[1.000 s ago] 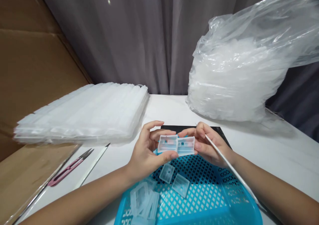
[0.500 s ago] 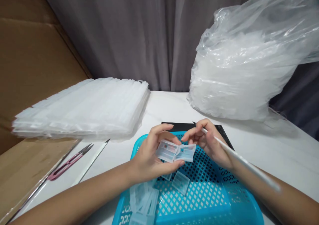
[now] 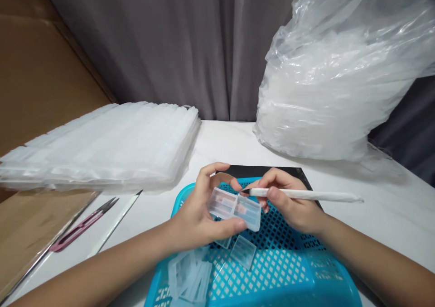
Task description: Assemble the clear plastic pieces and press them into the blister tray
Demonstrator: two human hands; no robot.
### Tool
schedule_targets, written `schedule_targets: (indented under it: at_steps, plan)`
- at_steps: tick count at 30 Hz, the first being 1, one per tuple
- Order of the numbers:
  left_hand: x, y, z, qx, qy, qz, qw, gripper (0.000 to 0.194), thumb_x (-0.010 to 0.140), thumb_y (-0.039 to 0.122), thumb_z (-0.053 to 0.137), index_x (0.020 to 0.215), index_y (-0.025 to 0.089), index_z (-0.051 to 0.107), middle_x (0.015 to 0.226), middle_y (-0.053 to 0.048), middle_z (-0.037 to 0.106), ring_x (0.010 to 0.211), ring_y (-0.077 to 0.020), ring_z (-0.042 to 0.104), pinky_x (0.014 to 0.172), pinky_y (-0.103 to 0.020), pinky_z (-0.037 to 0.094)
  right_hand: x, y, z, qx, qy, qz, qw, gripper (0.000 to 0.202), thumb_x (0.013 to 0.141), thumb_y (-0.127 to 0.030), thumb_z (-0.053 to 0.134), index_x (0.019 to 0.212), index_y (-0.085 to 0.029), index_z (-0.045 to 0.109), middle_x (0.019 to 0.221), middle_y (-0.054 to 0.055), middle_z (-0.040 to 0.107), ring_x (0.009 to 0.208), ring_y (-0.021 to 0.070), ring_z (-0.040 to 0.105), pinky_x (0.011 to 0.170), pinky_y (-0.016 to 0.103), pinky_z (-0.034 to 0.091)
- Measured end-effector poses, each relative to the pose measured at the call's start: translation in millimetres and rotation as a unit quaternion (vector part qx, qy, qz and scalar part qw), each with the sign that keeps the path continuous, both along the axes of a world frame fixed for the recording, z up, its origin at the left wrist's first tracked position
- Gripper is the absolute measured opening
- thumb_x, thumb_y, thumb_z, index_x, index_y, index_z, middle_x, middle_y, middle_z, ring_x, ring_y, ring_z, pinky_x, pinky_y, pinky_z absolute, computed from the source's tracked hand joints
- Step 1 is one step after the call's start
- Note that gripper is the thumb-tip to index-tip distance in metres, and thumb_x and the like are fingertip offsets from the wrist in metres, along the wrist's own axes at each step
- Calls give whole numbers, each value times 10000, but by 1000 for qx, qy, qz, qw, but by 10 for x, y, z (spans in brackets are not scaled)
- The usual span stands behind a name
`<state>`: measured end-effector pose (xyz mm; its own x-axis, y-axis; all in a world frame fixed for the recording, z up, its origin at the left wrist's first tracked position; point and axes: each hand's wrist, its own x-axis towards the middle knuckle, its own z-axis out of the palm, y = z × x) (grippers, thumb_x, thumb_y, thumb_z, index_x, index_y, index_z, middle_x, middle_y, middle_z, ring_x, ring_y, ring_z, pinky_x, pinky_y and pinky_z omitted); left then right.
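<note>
My left hand (image 3: 210, 212) is closed around a translucent plastic case (image 3: 234, 207) made of two joined halves, gripping its edges between thumb and fingers. In my right hand (image 3: 288, 198) is a slim white pen-like tool (image 3: 316, 195) with a dark pointed tip, lying roughly level. That tip is at the case's upper edge by the middle seam; whether it touches cannot be made out. Both hands are above a blue perforated basket (image 3: 261, 275). Inside it lie a small translucent piece (image 3: 243, 251) and, at the left, a heap of similar pieces (image 3: 190, 275).
Pink-handled thread snips (image 3: 83, 225) and a thin pointed strip (image 3: 117, 223) lie at the left beside a brown cardboard sheet (image 3: 44, 221). A stack of translucent plastic sheets (image 3: 102, 146) stands behind. A filled clear bag (image 3: 319, 94) sits at the right. A black board (image 3: 265, 171) lies partly under the basket.
My right hand has swung the pen-like tool from slanting away to nearly level, bringing its tip to the case. The case has tilted in my left hand. The view has shifted slightly.
</note>
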<state>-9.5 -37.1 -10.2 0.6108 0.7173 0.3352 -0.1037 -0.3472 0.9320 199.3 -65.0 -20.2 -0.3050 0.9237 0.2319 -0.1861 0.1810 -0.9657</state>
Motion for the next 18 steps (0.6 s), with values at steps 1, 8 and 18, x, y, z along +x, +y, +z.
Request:
schedule_targets:
  at_steps: [1,8,18]
  plan:
    - [1,9,10,-19,-1,1,1000,657,784,231,708,1267,299,267,1044,-43,489,745,-135,616,579,-199,524,-4,-17,10,7,-10,8,1000,198,873,-419,586,924,-228,588,934,32,684,644,114,593,591,255,472]
    - [44,24,44,-44,32,84,995,545,780,142,600,1189,270,264,896,21,484,591,-84,580,502,-171,481,-44,-88,56,33,-52,8,998,135,895,-346,573,857,-217,554,888,38,715,881,180,674,741,317,517]
    - [23,-30,-71,130,121,166,970,631,744,118,597,1231,298,238,947,2,486,629,-100,563,447,-156,417,-91,60,68,-163,4,4,987,285,740,-328,738,689,-190,493,779,30,728,678,140,676,598,251,510]
